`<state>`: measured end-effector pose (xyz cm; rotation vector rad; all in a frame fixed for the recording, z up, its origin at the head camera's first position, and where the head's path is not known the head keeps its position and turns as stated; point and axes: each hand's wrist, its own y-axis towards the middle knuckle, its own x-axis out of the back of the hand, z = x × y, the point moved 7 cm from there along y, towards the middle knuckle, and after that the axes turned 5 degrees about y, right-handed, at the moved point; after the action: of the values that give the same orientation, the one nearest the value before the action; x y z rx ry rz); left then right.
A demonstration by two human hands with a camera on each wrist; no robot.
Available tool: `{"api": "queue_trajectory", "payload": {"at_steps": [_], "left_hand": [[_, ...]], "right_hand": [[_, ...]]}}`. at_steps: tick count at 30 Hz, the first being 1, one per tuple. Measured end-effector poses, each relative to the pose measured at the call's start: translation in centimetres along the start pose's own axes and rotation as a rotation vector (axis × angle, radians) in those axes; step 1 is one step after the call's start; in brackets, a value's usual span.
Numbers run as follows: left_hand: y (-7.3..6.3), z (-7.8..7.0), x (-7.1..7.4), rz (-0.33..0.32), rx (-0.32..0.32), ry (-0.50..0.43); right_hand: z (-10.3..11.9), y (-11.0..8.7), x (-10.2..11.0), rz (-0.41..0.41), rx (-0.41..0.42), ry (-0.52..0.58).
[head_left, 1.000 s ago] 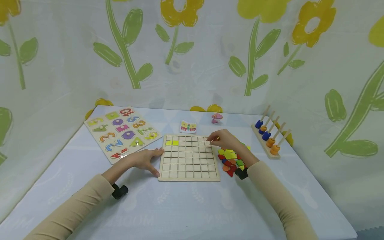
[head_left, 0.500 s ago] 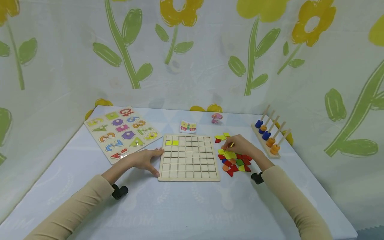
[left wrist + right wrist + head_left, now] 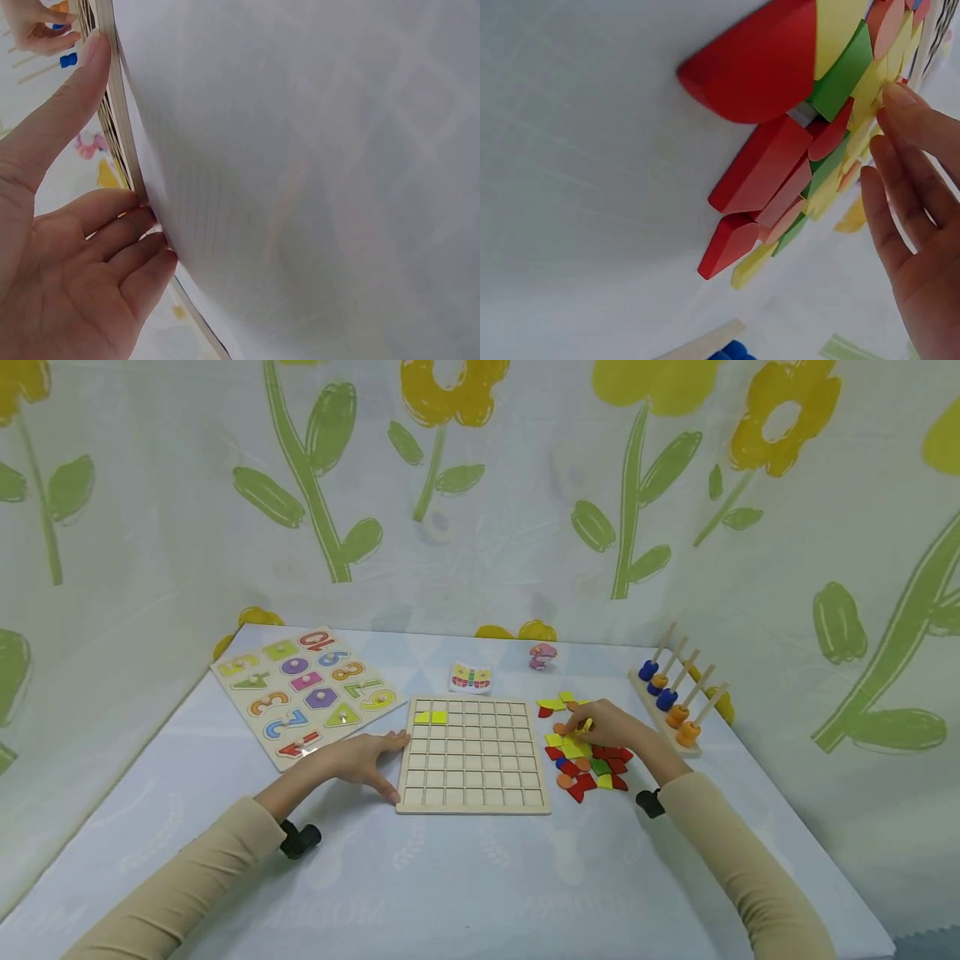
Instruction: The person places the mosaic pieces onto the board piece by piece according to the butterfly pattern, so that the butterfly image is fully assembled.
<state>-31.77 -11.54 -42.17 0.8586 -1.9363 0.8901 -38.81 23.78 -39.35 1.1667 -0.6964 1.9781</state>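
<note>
My left hand point(image 3: 367, 758) rests along the left edge of the wooden grid board point(image 3: 475, 804), fingers and thumb spread and touching the rim. In the left wrist view the thumb point(image 3: 82, 90) and the fingers lie straight against the board's side point(image 3: 124, 112). Two yellow pieces point(image 3: 438, 717) sit in cells at the board's upper left. My right hand point(image 3: 611, 727) is over the pile of coloured pieces right of the board, with a small yellow piece point(image 3: 585, 725) pinched in its fingers. Red pieces point(image 3: 754, 165) and green ones lie beside that hand in the right wrist view.
A number-and-shape puzzle board point(image 3: 306, 689) lies at the left. Behind the grid board are a butterfly pattern card point(image 3: 471, 677) and a small pink figurine point(image 3: 542, 656). A peg stand with blue and orange beads point(image 3: 670, 706) stands at the right.
My right hand has gone from the grid board's upper right corner to the pile of pieces, where a yellow piece now shows in its fingers. The left hand has stayed put.
</note>
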Motion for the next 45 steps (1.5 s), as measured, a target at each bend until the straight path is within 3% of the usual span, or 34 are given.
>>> {"api": "queue_trajectory", "payload": {"at_steps": [10, 25, 28, 35, 45], "left_hand": [[0.0, 0.0, 0.0, -0.004, 0.001, -0.003], [-0.1, -0.1, 0.0, -0.008, -0.006, -0.016], [-0.2, -0.1, 0.0, -0.005, -0.012, -0.015], [-0.2, -0.1, 0.1, -0.006, -0.017, -0.013], [-0.1, 0.0, -0.1, -0.006, -0.003, -0.001]], "right_hand": [[-0.6, 0.8, -0.3, 0.035, -0.067, 0.010], [0.5, 0.9, 0.1, -0.034, -0.028, 0.057], [1.2, 1.1, 0.3, -0.064, -0.005, 0.069], [4.3, 2.2, 0.0, -0.103, 0.152, 0.186], [7.8, 5.4, -1.8, -0.099, 0.185, 0.258]]}}
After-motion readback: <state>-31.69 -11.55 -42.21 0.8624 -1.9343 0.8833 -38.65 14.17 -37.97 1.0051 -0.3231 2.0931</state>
